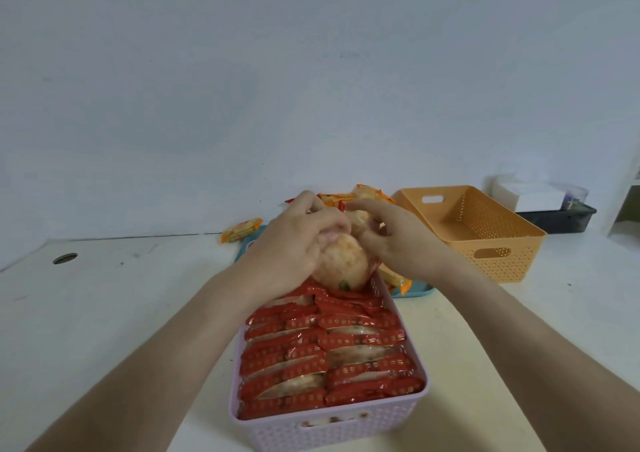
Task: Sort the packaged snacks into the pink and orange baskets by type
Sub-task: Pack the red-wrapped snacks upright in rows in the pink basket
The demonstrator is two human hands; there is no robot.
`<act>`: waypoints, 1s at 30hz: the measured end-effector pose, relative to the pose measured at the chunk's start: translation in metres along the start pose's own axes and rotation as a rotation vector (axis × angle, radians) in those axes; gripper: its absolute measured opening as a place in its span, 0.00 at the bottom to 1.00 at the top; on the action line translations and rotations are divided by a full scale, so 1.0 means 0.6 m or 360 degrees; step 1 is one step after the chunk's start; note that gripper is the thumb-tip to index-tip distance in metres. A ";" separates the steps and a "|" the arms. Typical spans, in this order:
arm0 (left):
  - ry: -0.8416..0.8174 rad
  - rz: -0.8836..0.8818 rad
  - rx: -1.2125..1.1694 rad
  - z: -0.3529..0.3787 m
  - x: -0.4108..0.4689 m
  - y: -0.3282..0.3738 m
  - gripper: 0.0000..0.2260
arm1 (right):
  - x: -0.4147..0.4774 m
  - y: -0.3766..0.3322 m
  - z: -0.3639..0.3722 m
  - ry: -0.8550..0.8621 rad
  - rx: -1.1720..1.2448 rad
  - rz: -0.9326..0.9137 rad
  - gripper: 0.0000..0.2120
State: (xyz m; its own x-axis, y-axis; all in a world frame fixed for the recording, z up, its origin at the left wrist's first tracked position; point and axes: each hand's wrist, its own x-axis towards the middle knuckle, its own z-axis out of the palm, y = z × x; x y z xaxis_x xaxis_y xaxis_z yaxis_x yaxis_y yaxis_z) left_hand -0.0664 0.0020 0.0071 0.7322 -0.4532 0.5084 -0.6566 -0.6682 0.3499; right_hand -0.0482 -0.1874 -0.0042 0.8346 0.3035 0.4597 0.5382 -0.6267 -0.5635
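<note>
A pink basket (322, 432) stands in front of me, filled with rows of red-wrapped snack packets (325, 344). Over its far end my left hand (294, 243) grips a red-wrapped rice cracker packet (343, 266) that stands on end. My right hand (394, 240) pinches the top of the same packet from the right. The orange basket (485, 230) sits at the back right and looks empty. Behind my hands lies a pile of orange-wrapped snack packets (349, 197) on a blue tray (415, 290), mostly hidden by my hands.
One orange-wrapped packet (242, 230) lies loose at the tray's left. A dark tray with white boxes (554, 209) stands at the far right against the wall. A round cable hole (65, 258) is in the white table at the left.
</note>
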 end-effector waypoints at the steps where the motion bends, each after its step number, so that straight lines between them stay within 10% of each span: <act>1: 0.0041 0.0093 0.0070 -0.001 0.002 0.004 0.08 | -0.001 0.001 -0.002 0.0018 0.0037 0.0036 0.17; 5: -0.0036 0.0394 0.0263 -0.007 0.009 0.029 0.11 | 0.003 0.005 -0.009 0.0039 0.0221 0.0175 0.10; 10: -0.0278 -0.0072 0.0143 0.012 0.006 0.042 0.13 | 0.007 0.000 -0.017 -0.0053 0.0250 0.0214 0.10; 16: -0.0629 -0.0062 0.0116 0.046 -0.019 0.042 0.10 | 0.002 -0.009 -0.019 -0.0017 0.0143 0.0031 0.26; 22: -0.0127 -0.0295 0.0238 0.021 -0.003 0.011 0.09 | -0.003 -0.003 0.001 0.0188 0.0215 0.0136 0.20; 30: -0.0415 -0.0220 0.0605 0.035 0.013 -0.001 0.10 | -0.004 0.012 0.011 0.0347 0.0581 0.0374 0.19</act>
State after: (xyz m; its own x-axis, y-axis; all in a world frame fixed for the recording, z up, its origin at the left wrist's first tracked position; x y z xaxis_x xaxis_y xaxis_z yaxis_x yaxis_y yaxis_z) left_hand -0.0565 -0.0136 -0.0058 0.8608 -0.4455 0.2463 -0.4728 -0.8789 0.0628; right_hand -0.0455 -0.1881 -0.0137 0.9155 0.0019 0.4023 0.3766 -0.3556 -0.8554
